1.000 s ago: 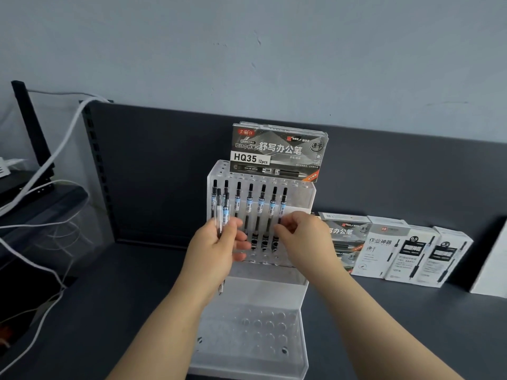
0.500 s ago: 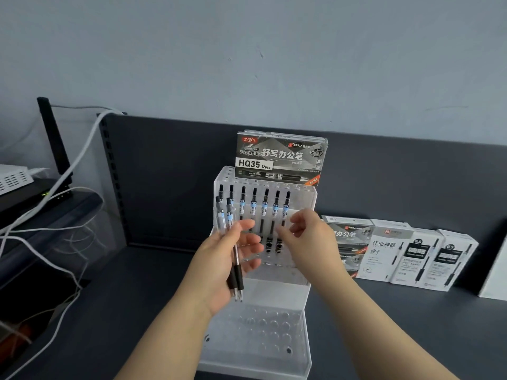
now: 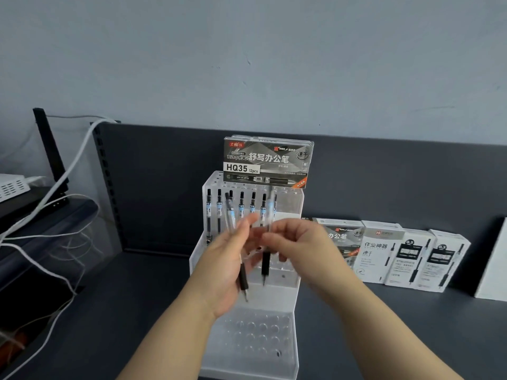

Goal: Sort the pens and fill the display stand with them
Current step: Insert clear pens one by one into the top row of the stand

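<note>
A clear acrylic display stand [image 3: 295, 215] stands on the dark shelf, with several black pens [image 3: 241, 207] upright in its back row. My left hand [image 3: 222, 267] holds one pen [image 3: 242, 281] tilted, tip down, in front of the stand. My right hand [image 3: 299, 248] pinches a second pen [image 3: 265, 266] held almost upright beside it. Both hands are close together and blurred. The stand's lower front tier [image 3: 258, 333] has rows of holes with no pens in them.
A grey HQ35 pen box [image 3: 267, 161] sits on top of the stand. Several white and grey pen boxes [image 3: 397, 253] lean against the dark back panel at right. White cables [image 3: 41, 242] and a white device [image 3: 12, 185] lie at left.
My left hand held two pens; my right hand came across and took one of them. Both hands now meet in front of the stand, one pen in each.
</note>
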Demonstrator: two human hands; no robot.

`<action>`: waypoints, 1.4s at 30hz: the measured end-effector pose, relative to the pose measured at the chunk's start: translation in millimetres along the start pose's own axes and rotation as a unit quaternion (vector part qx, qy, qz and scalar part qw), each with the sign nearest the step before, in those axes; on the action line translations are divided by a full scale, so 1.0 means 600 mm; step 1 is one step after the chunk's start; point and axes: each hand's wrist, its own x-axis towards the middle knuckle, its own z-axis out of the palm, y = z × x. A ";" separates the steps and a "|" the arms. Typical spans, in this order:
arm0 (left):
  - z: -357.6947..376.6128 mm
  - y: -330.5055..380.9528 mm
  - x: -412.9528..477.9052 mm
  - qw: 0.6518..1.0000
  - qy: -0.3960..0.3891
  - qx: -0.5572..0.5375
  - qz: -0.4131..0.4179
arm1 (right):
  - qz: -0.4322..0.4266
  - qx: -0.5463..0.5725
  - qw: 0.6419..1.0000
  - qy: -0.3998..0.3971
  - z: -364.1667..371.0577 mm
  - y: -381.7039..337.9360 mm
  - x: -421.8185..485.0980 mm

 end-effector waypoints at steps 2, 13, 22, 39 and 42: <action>-0.009 0.001 0.017 0.992 0.037 0.103 0.058 | -0.017 -0.007 0.995 0.095 -0.017 -0.001 0.018; -0.028 -0.013 0.057 0.953 0.040 0.293 0.070 | 0.001 -0.178 0.973 0.148 -0.024 0.061 0.070; -0.038 -0.016 0.063 0.959 0.017 0.273 0.069 | 0.003 -0.304 0.942 0.140 -0.009 0.075 0.064; -0.033 -0.015 0.037 0.958 -0.124 0.230 0.113 | 0.007 -0.042 0.999 0.003 0.023 0.004 -0.008; -0.023 -0.015 0.030 0.954 -0.144 0.239 0.112 | 0.005 -0.015 0.996 -0.086 0.027 0.010 -0.016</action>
